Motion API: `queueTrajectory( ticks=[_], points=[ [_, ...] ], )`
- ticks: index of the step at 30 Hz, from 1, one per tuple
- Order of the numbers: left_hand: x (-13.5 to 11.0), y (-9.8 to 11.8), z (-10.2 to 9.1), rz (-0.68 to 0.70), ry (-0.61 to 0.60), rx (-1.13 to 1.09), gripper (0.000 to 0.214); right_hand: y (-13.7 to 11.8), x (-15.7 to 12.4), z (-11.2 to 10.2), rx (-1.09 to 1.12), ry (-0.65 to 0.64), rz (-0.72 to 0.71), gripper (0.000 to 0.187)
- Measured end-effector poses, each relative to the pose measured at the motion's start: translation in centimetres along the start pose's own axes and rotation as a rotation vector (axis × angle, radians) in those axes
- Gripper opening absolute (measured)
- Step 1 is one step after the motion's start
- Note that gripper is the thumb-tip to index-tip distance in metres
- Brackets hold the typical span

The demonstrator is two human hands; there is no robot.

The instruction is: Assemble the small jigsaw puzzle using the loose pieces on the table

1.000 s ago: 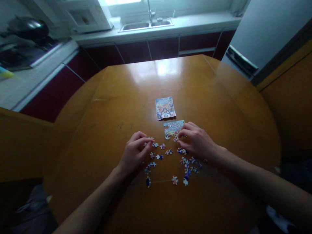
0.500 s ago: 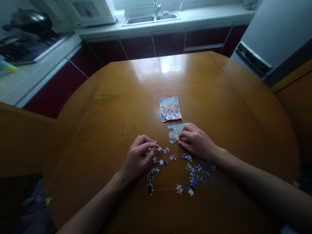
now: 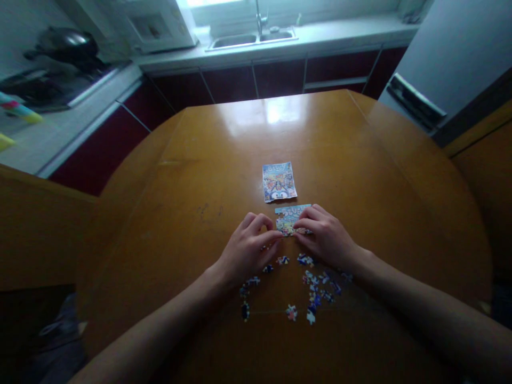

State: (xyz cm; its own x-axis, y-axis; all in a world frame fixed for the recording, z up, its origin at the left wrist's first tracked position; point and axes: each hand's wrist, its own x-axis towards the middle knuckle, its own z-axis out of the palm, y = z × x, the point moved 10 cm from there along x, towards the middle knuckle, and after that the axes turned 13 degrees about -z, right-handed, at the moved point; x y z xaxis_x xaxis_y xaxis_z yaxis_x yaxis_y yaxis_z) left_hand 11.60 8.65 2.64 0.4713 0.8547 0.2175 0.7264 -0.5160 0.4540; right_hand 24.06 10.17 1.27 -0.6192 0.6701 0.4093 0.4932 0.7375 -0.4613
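A partly assembled jigsaw puzzle (image 3: 286, 220) lies on the table in the head view, its right part covered by my right hand (image 3: 325, 232). The fingers of that hand are bent and closed on the puzzle's lower edge. My left hand (image 3: 255, 242) is closed in a pinch at the puzzle's lower left corner; a puzzle piece seems to be between its fingertips, mostly hidden. Loose puzzle pieces (image 3: 283, 260) lie below both hands, with a denser cluster (image 3: 316, 290) below my right hand. Some pieces are under my left hand.
Just beyond the puzzle lies a creased picture sheet (image 3: 279, 182) with a cartoon print. The wooden table (image 3: 224, 154) has rounded sides. Past it stand a counter with a sink (image 3: 236, 41), a stove with a dark pan (image 3: 70, 45), and a fridge (image 3: 460, 58).
My left hand has moved right and slightly forward, from the loose pieces to the puzzle's lower left corner. My right hand stays on the puzzle. The view has shifted slightly.
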Motion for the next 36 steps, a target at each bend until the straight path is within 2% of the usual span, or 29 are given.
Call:
queueTrajectory(
  ticks=[3, 8, 22, 25, 29, 31, 33, 36],
  points=[
    [0.2, 0.1, 0.9, 0.025, -0.014, 0.021, 0.023, -0.5, -0.4, -0.2, -0.022, -0.027, -0.021, 0.015],
    [0.2, -0.4, 1.4, 0.019, -0.050, 0.023, 0.030, -1.0, -0.6, 0.4, -0.018, -0.109, -0.044, 0.019],
    [0.1, -0.4, 1.7, -0.009, -0.060, -0.018, 0.034, -1.0, -0.3, 0.9, -0.045, -0.147, -0.021, 0.021],
    [0.2, -0.5, 1.9, -0.024, -0.071, -0.023, 0.031, -0.3, -0.2, 0.1, 0.014, -0.044, 0.021, 0.020],
    [0.1, -0.5, 2.1, -0.017, -0.077, -0.006, 0.030, 2.0, -0.8, -3.5, -0.007, 0.255, 0.138, 0.017],
    [0.1, -0.5, 1.6, -0.004, -0.050, 0.016, 0.031, 2.6, -1.2, -4.7, -0.045, 0.328, 0.163, 0.016],
    [0.2, -0.4, 1.0, 0.007, -0.014, 0.043, 0.030, 2.7, -1.3, -4.7, -0.054, 0.318, 0.153, 0.015],
    [0.2, -0.3, 0.5, 0.016, 0.009, 0.087, 0.026, 1.7, -0.9, -3.1, -0.024, 0.194, 0.088, 0.015]
  ],
)
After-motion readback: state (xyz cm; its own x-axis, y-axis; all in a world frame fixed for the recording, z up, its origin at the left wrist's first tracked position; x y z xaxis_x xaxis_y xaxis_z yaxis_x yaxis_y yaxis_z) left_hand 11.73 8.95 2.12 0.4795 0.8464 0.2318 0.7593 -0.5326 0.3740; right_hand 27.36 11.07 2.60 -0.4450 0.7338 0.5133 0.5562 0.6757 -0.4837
